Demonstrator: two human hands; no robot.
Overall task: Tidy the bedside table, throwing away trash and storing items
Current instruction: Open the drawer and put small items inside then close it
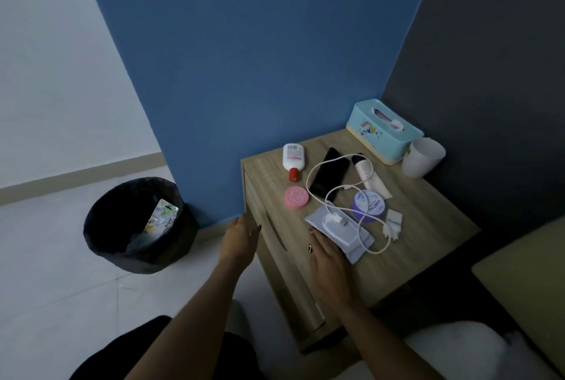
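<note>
Clutter lies across the wooden bedside worktop [412, 245], which stands in the corner of a blue wall and a dark one. The left hand [241, 237] is at the front left corner of the worktop, fingers loosely extended toward the edge and holding nothing; whether they touch the wood cannot be told. The right hand [328, 260] lies flat, with straight fingers resting on the near end of a pale grey wipes pack [339, 234], and no curled grip shows. A white charging cable [335, 219] loops over that pack and across a black phone [330, 176], ending at a white plug [393, 222] just beside the pack. A purple jar [368, 205] sits between the phone and the plug, with a white tube [368, 176] lying behind it. Toward the left edge lie a white bottle [293, 158] with a red cap and, nearer, a round pink compact [296, 197]. At the back right corner a light blue tissue box [383, 130] stands beside a white cup [422, 156]. On the floor to the left, well apart from the worktop, is a trash bin [101, 239] with a black liner and a crumpled wrapper [160, 220] inside.
</note>
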